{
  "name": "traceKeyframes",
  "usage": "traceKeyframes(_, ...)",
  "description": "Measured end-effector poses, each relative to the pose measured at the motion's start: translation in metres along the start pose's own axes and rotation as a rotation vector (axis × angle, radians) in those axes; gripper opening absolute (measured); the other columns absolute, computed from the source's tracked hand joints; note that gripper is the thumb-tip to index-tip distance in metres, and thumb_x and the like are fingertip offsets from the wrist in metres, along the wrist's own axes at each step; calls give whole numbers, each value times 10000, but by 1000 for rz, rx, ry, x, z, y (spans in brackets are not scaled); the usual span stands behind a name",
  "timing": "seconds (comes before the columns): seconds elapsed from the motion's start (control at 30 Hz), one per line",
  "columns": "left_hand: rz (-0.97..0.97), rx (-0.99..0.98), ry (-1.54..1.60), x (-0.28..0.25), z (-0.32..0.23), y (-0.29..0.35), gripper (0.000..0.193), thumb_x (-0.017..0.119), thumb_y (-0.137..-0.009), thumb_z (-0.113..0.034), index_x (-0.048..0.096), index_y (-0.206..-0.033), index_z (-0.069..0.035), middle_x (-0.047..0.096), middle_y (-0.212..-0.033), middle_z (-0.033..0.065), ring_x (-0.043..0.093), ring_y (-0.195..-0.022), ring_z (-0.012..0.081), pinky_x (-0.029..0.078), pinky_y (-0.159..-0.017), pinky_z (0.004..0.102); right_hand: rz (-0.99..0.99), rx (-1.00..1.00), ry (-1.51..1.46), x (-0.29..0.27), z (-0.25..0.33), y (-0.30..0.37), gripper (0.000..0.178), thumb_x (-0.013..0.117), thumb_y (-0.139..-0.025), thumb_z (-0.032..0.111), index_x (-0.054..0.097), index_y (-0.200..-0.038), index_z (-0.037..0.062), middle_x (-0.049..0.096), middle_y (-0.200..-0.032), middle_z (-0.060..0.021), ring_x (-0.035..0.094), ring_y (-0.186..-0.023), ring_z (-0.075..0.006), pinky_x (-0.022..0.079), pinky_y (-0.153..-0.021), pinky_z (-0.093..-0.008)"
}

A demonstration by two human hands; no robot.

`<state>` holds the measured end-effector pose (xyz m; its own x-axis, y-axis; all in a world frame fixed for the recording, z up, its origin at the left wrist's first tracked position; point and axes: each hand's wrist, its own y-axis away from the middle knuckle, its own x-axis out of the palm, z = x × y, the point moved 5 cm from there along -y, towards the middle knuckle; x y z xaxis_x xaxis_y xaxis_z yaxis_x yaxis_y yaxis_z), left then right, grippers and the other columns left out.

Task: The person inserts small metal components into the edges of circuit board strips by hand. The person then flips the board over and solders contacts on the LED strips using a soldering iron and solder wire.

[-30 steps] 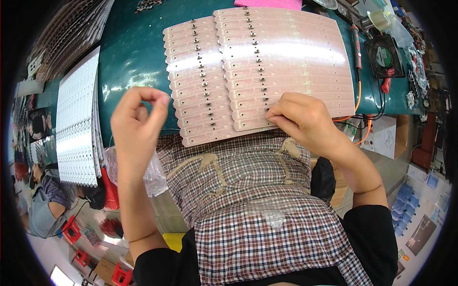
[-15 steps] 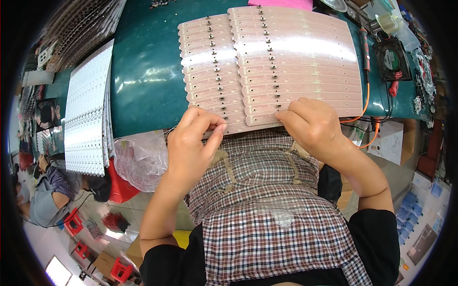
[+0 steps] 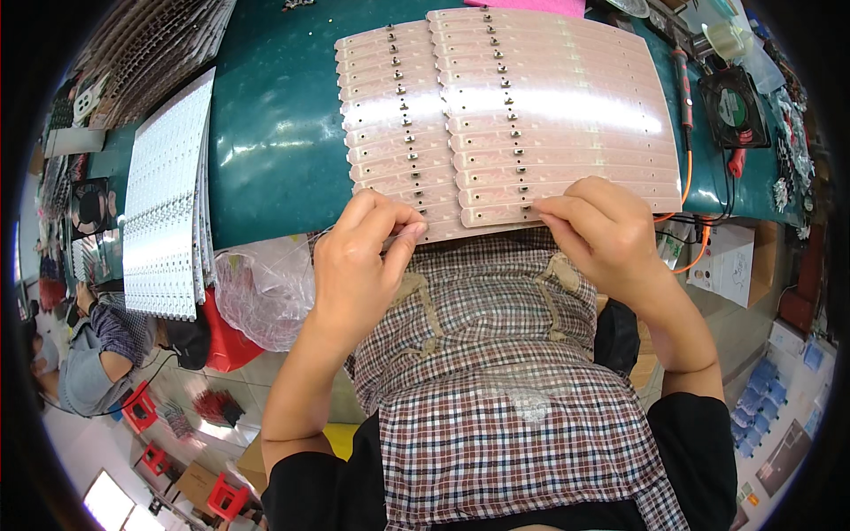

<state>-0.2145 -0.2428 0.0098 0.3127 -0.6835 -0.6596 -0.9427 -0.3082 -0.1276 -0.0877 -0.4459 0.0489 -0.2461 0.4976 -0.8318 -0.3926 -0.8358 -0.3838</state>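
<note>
Panels of pale pink, glossy board, each divided into horizontal strips with a scalloped left edge, lie overlapped on a green tabletop [image 3: 274, 142]. The upper panel [image 3: 575, 164] is the landmark here; the lower panel [image 3: 390, 137] shows beneath it and out to its left. Small dark metallic components [image 3: 516, 134] run in a column down each panel.

At the upper panel's lower-left corner, the bare left hand [image 3: 361, 265] has thumb and forefinger tips together over the lower panel's front edge; whether anything is between them I cannot tell. At the upper panel's front edge, the bare right hand [image 3: 611, 234] has thumb and forefinger tips together beside the lowest component, and whether they grip it I cannot tell.

Well left of the upper panel stands a stack of white perforated strip sheets [image 3: 164, 203]. Just right of it lies a red-and-grey handled tool [image 3: 683, 88] with an orange cable [image 3: 689, 177], and further right, a square black fan [image 3: 734, 108]. Behind its far edge is a bright pink sheet [image 3: 549, 6].
</note>
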Motion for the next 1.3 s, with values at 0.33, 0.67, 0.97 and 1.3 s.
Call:
traceKeyframes(0.33,-63,282,-310,5,-12,5,116,771,-807,-69,681,-879,-82,610,-876,36,636,-620,190,508,-548,304,-59,123,34,-14,-15,12,148,758,-765,-14,709,-901,20,618,-751,-88,616,-634,-251,485,-558,-351)
traceKeyframes(0.67,-123,370,-265,6,-3,9,145,801,-775,-73,696,-876,-70,620,-833,28,640,-621,183,501,-537,295,-203,432,135,-49,-58,40,106,695,-865,-5,699,-971,-6,632,-805,-89,603,-664,-195,494,-616,-302)
traceKeyframes(0.97,-160,257,-284,-7,2,27,387,898,-677,-101,724,-1021,-61,648,-950,64,633,-699,188,512,-561,302,-192,867,488,-67,-102,98,338,701,-932,331,691,-1042,12,620,-909,-109,623,-753,-264,493,-687,-393)
traceKeyframes(1.3,-283,268,-404,-7,14,40,498,757,-676,81,729,-1150,-67,662,-1183,111,584,-629,154,507,-567,291,-203,1029,243,-67,-120,113,397,715,-922,366,659,-890,-26,612,-793,-112,595,-697,-218,466,-643,-368)
